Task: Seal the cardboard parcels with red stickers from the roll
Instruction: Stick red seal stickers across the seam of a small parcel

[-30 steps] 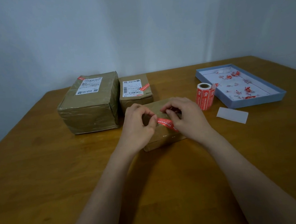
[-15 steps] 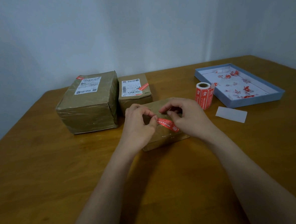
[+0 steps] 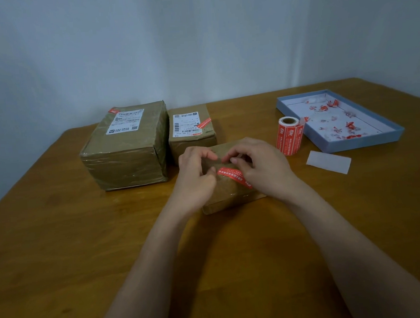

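Small cardboard parcel (image 3: 227,189) lies on the wooden surface (image 3: 61,241) about midway between the left and right edges, nearer the far edge than the near one, and both hands are on it. Red sticker (image 3: 234,177) lies on the parcel's top face; its long axis runs diagonally, from an upper end toward the far-left corner of the surface down to a lower end toward the near-right. Left hand (image 3: 195,177) sits at the upper end, fingers curled, thumb and forefinger tips close together just beside that end; whether they actually pinch the sticker or only press near it I cannot tell. Right hand (image 3: 258,165) covers the parcel's right side, fingers bent, tips resting on the top face just above the sticker's middle, seemingly pressing; no clear grip shows. The sticker thus runs between the two hands, the lower end tucked beside the right palm. Judgement: a smoothing stroke would follow that diagonal, and the right hand is better placed for it. Sticker roll (image 3: 289,135) stands upright right of the parcel, near the blue tray (image 3: 365,142) toward the far-right corner. Two more parcels, large (image 3: 127,149) and medium (image 3: 192,133), sit behind toward the far-left, each already carrying a red sticker. A white backing strip (image 3: 328,162) lies near the tray
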